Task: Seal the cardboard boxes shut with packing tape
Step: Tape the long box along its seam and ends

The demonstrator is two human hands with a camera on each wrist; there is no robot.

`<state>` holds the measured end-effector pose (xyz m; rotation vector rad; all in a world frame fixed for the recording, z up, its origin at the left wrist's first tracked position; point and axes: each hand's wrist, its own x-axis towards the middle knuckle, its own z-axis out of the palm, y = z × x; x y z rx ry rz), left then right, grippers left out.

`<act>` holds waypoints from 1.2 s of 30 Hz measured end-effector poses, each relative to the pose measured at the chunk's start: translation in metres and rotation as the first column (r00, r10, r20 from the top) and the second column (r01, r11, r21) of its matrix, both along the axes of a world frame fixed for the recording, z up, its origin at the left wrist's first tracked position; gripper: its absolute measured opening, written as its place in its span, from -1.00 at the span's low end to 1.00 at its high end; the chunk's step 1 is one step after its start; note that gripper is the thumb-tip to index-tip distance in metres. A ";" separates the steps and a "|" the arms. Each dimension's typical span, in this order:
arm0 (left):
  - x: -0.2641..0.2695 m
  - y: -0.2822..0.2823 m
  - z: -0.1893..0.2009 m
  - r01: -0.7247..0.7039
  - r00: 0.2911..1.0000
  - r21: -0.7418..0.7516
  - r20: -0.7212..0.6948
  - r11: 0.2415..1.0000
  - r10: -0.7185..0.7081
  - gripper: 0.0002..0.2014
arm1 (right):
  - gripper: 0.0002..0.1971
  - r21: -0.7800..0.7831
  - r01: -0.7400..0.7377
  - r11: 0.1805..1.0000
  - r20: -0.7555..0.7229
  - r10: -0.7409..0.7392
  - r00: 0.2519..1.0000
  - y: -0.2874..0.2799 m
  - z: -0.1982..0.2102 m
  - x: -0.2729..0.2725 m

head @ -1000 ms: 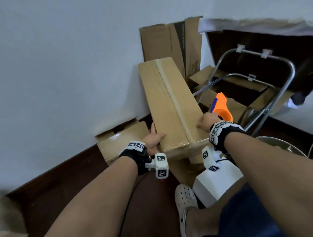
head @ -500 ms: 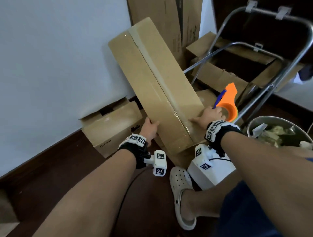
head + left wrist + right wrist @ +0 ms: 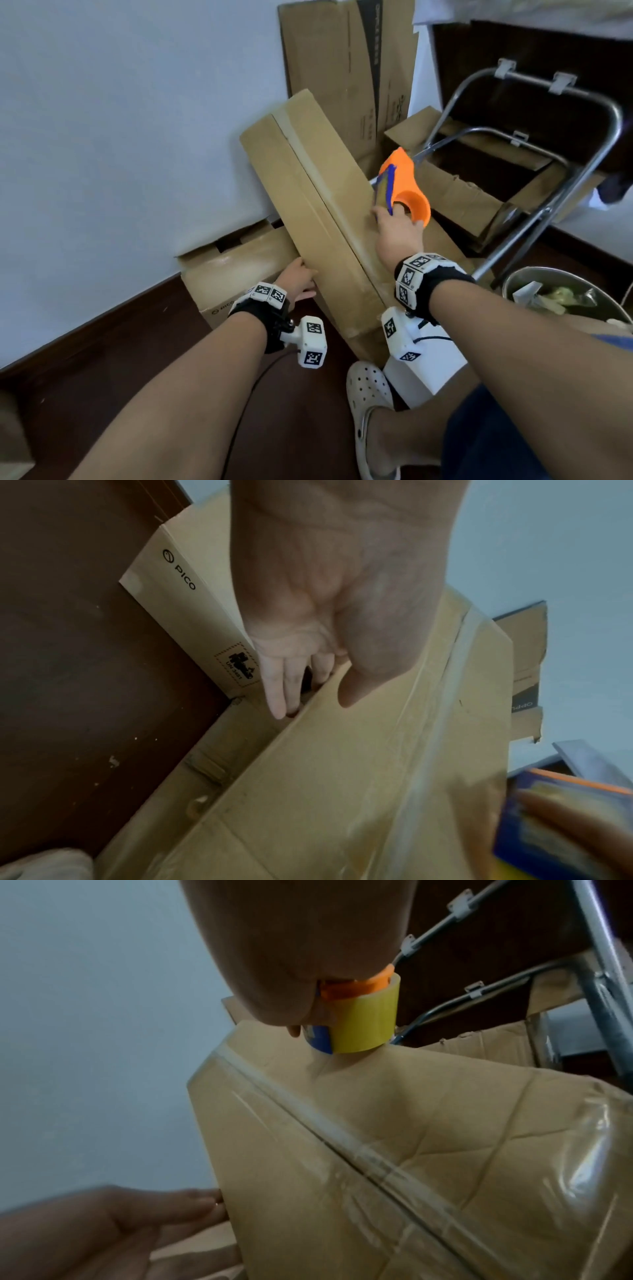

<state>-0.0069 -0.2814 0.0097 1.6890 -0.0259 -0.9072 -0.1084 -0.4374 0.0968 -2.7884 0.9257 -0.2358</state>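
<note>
Between the two hands, the long cardboard box (image 3: 318, 219) lies tilted, its far end raised toward the wall and its near end low, with a strip of clear tape (image 3: 342, 1139) running along its centre seam. The left hand (image 3: 297, 278) rests against the left edge of the box, fingers (image 3: 277, 688) straight along the side and thumb laid on the top face. The right hand (image 3: 397, 236) grips the orange tape dispenser (image 3: 404, 186) above the right half of the top face; the roll of yellowish tape (image 3: 359, 1023) appears to touch the cardboard, though the contact point is partly hidden. Just beyond the left hand sits a smaller box marked PICO (image 3: 178, 588). Beyond the right hand stands a metal folding frame (image 3: 561, 178) over open cartons (image 3: 455, 192).
</note>
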 end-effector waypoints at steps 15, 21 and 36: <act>0.021 0.016 0.000 0.248 0.960 0.071 0.118 0.966 -0.255 -0.49 | -0.61 -0.254 -0.130 0.958 -0.183 0.085 0.980 0.034 -0.037 0.050; 0.092 0.055 -0.034 0.196 0.640 0.658 0.475 0.727 -0.604 -0.47 | -0.68 -0.367 -0.178 0.913 -0.145 0.133 0.981 0.052 -0.063 0.071; 0.187 0.124 -0.078 -0.114 0.638 0.950 0.294 0.290 -0.712 -0.61 | -0.67 -0.365 -0.186 0.912 -0.173 0.130 0.976 0.053 -0.072 0.077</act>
